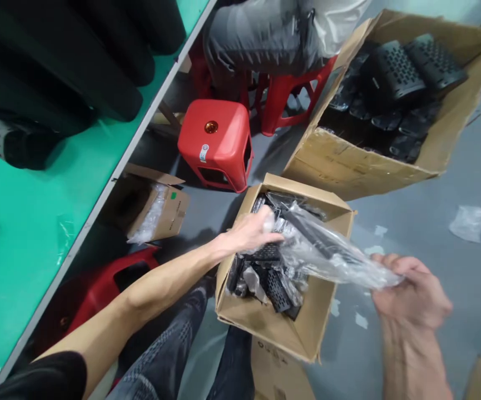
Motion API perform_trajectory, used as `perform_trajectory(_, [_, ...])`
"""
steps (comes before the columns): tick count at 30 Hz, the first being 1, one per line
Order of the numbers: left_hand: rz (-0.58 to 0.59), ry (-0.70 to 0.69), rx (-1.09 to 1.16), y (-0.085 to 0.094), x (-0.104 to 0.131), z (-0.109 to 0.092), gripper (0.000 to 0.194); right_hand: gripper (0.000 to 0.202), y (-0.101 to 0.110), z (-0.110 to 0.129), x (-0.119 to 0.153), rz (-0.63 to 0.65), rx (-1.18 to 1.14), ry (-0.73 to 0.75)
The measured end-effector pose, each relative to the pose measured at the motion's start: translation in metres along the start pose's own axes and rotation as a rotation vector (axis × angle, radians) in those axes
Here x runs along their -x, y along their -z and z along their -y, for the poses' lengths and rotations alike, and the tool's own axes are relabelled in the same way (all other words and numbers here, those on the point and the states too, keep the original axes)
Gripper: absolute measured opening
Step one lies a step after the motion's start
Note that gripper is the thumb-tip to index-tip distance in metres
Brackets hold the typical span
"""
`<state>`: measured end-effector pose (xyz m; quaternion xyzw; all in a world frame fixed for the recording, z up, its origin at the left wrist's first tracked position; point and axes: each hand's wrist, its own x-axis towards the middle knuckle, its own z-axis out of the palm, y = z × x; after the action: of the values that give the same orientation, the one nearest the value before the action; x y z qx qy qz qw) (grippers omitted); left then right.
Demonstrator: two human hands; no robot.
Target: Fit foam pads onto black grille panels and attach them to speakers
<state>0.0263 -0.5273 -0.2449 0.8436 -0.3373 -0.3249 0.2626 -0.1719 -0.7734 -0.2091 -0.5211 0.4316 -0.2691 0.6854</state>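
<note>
My right hand [411, 291] is closed on the gathered end of a clear plastic bag [344, 264], right of the small cardboard box. The bag stretches leftward over the box, and a long dark piece shows through it. At the bag's other end, over the box, is my left hand [255, 230]. Its thumb is stretched out, apart from the fingers, and something white covers one fingertip. Beneath lie black perforated parts [277, 289], several wrapped in clear plastic, inside the small cardboard box [324, 328].
A larger cardboard box [349, 161] holds more black perforated parts. A red stool [215, 133] stands beyond the small box, near a seated person's leg [257, 41]. On the left, a green table [57, 205] bears black housings [99, 61]. Plastic scraps [469, 222] lie on the floor.
</note>
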Motion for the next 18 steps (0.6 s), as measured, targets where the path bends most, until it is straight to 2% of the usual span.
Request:
perform_trajectory(1, [0.025,-0.094,-0.037,-0.002,-0.01,-0.006,0.054,0.017,-0.007,-0.001,0.002,0.037,-0.005,-0.005])
perform_trajectory(2, [0.069,-0.206,-0.077,-0.005,-0.021,-0.012,0.049,0.017,-0.012,-0.003,0.002,0.072,-0.011,-0.013])
perform_trajectory(4, [0.191,-0.427,-0.166,-0.014,-0.041,-0.02,0.021,0.016,-0.019,-0.008,-0.001,0.113,-0.044,-0.03])
perform_trajectory(5, [0.243,-0.517,-0.204,-0.018,-0.05,-0.023,0.013,0.015,-0.02,-0.011,-0.004,0.113,-0.069,-0.035])
perform_trajectory(7, [0.271,-0.636,-0.244,-0.023,-0.062,-0.026,0.013,0.012,-0.016,-0.018,-0.013,0.06,-0.121,-0.029])
perform_trajectory(10, [0.184,-0.711,-0.265,-0.024,-0.067,-0.031,0.017,0.006,-0.005,-0.026,-0.026,-0.064,-0.196,-0.041])
perform_trajectory(14, [0.175,-0.77,-0.436,-0.026,-0.065,-0.042,0.03,0.007,0.003,-0.028,-0.03,-0.22,-0.263,-0.1])
perform_trajectory(16, [0.169,-0.773,-0.536,-0.03,-0.069,-0.051,0.034,0.008,0.004,-0.026,-0.029,-0.205,-0.25,-0.119])
perform_trajectory(18, [0.203,-0.77,-0.61,-0.031,-0.076,-0.062,0.028,0.009,0.004,-0.025,-0.03,-0.176,-0.232,-0.091])
